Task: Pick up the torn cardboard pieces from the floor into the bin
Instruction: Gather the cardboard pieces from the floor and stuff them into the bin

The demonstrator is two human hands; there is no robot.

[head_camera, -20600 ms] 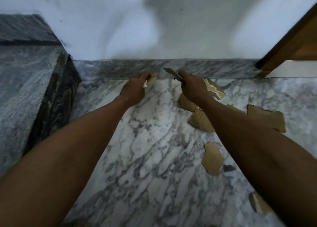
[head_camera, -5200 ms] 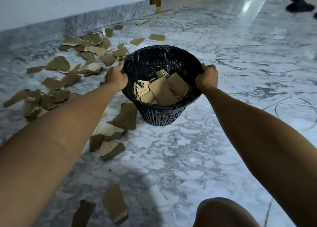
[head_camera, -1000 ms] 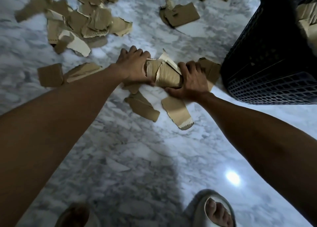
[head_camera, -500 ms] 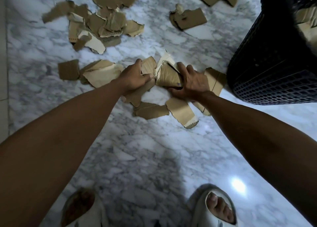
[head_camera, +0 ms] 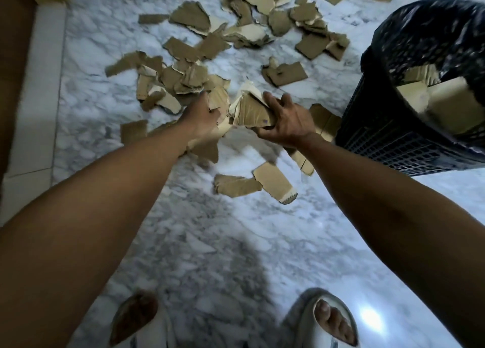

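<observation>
My right hand grips a bunch of torn cardboard pieces lifted off the marble floor. Just left of it, my left hand holds more brown pieces; its fingers are hidden behind them. The black mesh bin with a black liner stands at the right, cardboard inside it. Two loose pieces lie on the floor below my hands, and several more are scattered beyond them.
My two feet in slippers stand at the bottom edge. A pale floor strip and dark edge run down the left side. Marble floor lies between my feet and the pieces.
Both hands have risen from the floor with their cardboard bunches. The view has tilted so more scattered pieces and the bin's inside show.
</observation>
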